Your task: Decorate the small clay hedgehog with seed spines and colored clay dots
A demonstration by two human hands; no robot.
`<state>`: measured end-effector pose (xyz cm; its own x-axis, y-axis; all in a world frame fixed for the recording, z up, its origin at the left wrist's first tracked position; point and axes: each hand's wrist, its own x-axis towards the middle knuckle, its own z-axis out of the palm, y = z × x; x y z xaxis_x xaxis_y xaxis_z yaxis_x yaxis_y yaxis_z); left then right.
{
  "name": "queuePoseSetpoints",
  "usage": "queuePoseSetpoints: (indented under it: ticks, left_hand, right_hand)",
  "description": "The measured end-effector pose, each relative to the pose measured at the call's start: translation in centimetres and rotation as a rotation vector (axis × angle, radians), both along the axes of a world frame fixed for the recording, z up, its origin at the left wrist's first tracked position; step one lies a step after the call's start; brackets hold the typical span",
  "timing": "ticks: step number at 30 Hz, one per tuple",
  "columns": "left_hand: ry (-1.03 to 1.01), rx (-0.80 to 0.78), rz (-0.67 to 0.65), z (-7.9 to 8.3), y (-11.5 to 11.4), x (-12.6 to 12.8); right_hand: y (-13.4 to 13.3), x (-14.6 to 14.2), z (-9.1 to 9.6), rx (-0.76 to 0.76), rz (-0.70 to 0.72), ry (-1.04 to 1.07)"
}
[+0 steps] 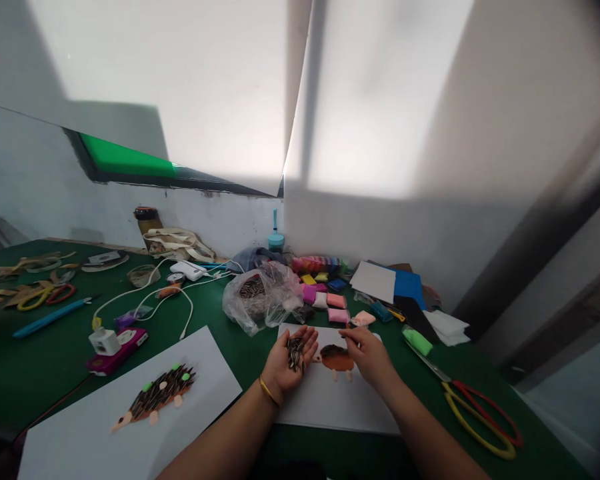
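My left hand (pixel 289 363) is cupped palm up and holds a small heap of striped sunflower seeds (pixel 295 353). My right hand (pixel 367 353) pinches its fingertips together just above a brown clay hedgehog shape (pixel 336 359). That shape lies on a white sheet (pixel 330 400) in front of me. What the pinch holds is too small to make out.
A second white sheet (pixel 80 433) at the left bears a seed-covered hedgehog (pixel 157 393). A plastic bag of seeds (pixel 260 297), coloured clay packs (pixel 325 293), scissors (pixel 480 410), a green clay roll (pixel 417 341), cables (pixel 160 297) and a charger (pixel 105 341) lie on the green table (pixel 40 360).
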<state>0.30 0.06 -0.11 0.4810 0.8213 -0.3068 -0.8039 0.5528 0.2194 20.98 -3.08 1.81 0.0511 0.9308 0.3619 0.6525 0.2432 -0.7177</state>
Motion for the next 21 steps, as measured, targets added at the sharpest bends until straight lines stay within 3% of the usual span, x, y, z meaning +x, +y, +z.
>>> queuePoseSetpoints:
  ticks: [5,11,21]
  left_hand:
    - [0.017,-0.004,0.017,0.1,0.1,-0.1]
    - [0.030,-0.020,0.031,0.3,0.0,-0.1]
    - [0.030,-0.015,0.014,0.1,0.1,-0.1]
  right_hand:
    - [-0.9,0.7,-1.2,-0.116,0.004,-0.093]
    - [-1.7,-0.2,-1.1,-0.146,-0.002,-0.340]
    - [-0.9,-0.4,-1.3,0.092,0.006,-0.559]
